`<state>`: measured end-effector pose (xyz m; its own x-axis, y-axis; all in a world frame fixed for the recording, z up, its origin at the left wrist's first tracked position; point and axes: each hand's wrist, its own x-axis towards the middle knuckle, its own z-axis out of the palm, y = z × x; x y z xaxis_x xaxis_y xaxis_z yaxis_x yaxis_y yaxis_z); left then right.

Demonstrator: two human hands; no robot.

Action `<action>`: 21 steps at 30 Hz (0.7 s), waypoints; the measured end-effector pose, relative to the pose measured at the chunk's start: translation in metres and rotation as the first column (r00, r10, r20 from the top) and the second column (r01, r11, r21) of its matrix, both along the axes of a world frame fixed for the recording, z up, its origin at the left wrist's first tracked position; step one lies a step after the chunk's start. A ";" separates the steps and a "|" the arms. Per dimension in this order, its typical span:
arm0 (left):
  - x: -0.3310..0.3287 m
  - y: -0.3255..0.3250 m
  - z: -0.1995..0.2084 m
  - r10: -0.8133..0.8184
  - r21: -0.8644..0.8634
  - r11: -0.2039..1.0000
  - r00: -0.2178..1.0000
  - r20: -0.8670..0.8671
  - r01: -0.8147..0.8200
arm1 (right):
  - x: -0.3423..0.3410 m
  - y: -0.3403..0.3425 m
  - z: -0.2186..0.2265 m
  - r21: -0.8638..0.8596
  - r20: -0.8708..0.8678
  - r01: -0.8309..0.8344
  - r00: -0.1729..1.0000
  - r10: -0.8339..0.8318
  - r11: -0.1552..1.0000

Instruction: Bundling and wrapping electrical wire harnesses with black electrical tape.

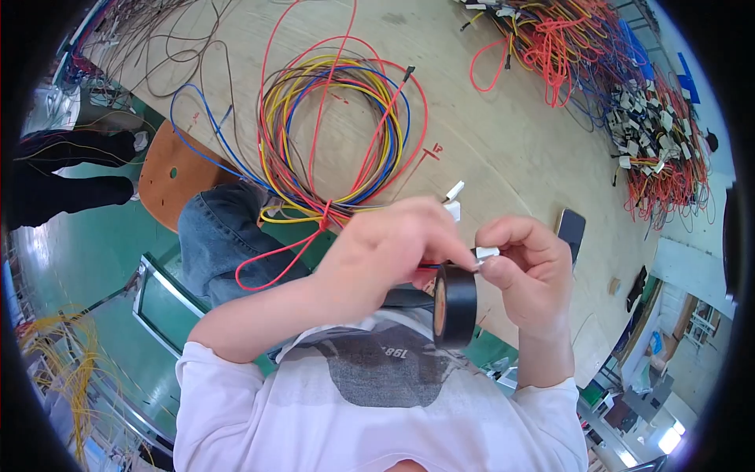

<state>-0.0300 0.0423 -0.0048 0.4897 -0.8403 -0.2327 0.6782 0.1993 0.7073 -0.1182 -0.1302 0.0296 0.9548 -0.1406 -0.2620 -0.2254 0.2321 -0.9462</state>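
Note:
My left hand point(401, 244) is closed round red and blue wires point(429, 266) that show just under its fingers, and its index finger reaches to a small white connector point(487, 253). Thumb and fingertips of my right hand point(533, 271) pinch that connector. Between the hands, a roll of black tape point(458, 307) hangs on edge below the left fingertips; what supports it is hidden. Left of them a big coil of red, yellow, blue and brown wires point(271, 130) lies on the table, tied by a red wire point(324, 216). Two white connectors point(454, 200) lie just beyond my left hand.
The wooden table point(487, 126) carries heaped wires point(554, 39) with many white connectors point(657, 134) at the far right. A phone point(571, 230) lies near my right hand. Loose brown wires point(189, 51) spread at the far left, near an orange chair point(177, 177) and another person's legs point(86, 169).

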 end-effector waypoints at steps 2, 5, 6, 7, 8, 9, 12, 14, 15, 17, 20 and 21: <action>0.002 -0.005 -0.007 -0.035 -0.056 0.998 0.994 -0.108 0.029 | 0.004 -0.001 0.001 -0.100 0.044 -0.043 0.998 0.048 0.994; 0.026 -0.011 -0.014 -0.472 0.001 0.876 0.857 -0.209 0.482 | 0.008 -0.013 -0.002 -0.298 0.124 -0.191 0.964 0.236 0.935; 0.034 -0.009 -0.015 -0.582 0.007 0.801 0.781 -0.225 0.599 | 0.012 -0.011 0.001 -0.309 0.123 -0.207 0.959 0.254 0.928; 0.035 -0.008 -0.018 -0.594 -0.007 0.795 0.776 -0.212 0.606 | 0.017 -0.008 0.004 -0.344 0.115 -0.232 0.951 0.286 0.910; 0.037 -0.007 -0.015 -0.584 -0.016 0.804 0.786 -0.204 0.594 | 0.020 -0.006 0.007 -0.379 0.105 -0.256 0.943 0.316 0.889; 0.038 -0.010 -0.013 -0.585 0.047 0.800 0.796 -0.157 0.598 | 0.021 -0.008 0.007 -0.383 0.102 -0.265 0.940 0.326 0.885; 0.037 -0.017 -0.003 -0.547 0.236 0.825 0.831 0.101 0.514 | 0.019 -0.013 0.007 -0.354 0.028 -0.265 0.955 0.294 0.897; 0.033 -0.016 0.009 -0.449 0.374 0.881 0.759 0.472 0.288 | 0.016 -0.010 0.007 -0.213 -0.107 -0.110 0.990 0.089 0.971; 0.028 -0.013 0.014 -0.385 0.381 0.909 0.683 0.621 0.166 | 0.013 -0.009 0.005 -0.217 -0.108 -0.115 0.990 0.093 0.970; 0.014 -0.011 0.011 -0.352 0.387 0.916 0.662 0.662 0.100 | 0.008 -0.006 0.001 -0.113 -0.163 0.008 0.986 -0.026 0.994; -0.008 -0.008 -0.011 0.073 0.005 0.928 0.194 0.978 -0.373 | 0.004 0.002 0.001 -0.095 -0.139 0.086 0.985 -0.099 0.992; -0.009 -0.007 -0.013 0.072 0.008 0.927 0.200 0.977 -0.375 | 0.004 0.005 0.002 -0.095 -0.145 0.083 0.985 -0.096 0.992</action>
